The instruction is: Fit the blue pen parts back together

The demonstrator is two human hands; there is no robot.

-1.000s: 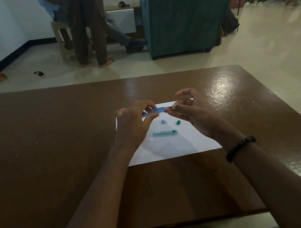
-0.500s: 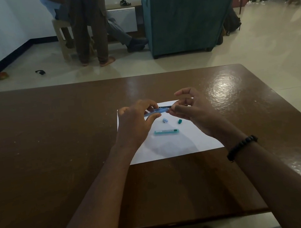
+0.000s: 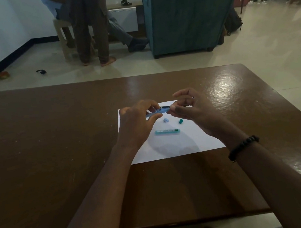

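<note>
Pen (image 3: 157,111) (between both hands) above paper (image 3: 177,144)

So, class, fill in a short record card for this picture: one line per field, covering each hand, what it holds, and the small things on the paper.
left hand: left hand pinches the blue pen by its left part
right hand: right hand pinches the pen's right end
pen position: held level above the white paper
on the paper: teal tube, pale blue cap, teal cap, all lying apart
surface: brown table
wrist: black bead bracelet on the right arm
</note>
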